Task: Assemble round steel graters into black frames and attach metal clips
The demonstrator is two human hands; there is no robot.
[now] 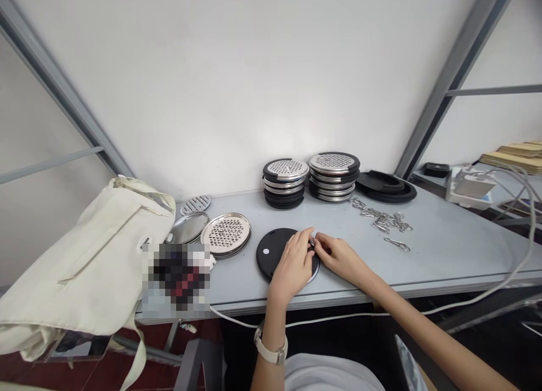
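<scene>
A round black disc [271, 255] with a small white dot lies near the table's front edge. My left hand [293, 265] rests on its right half, fingers stretched out flat over the surface. At the disc's right rim, my right hand [336, 255] pinches a small shiny metal clip [312, 242], mostly hidden by the fingers. Further right lie several loose wire clips [383, 219] in a heap, with a single wire clip [397, 244] apart from them. Left of the disc sits a round metal grater plate [226, 233] on top of others.
Two stacks of round graters, a left stack [285, 182] and a right stack [334, 176], stand by the wall. Beside them are black rings [386, 186]. A cream bag [105, 255] leans at the left. A white cable [457, 306] hangs along the front edge.
</scene>
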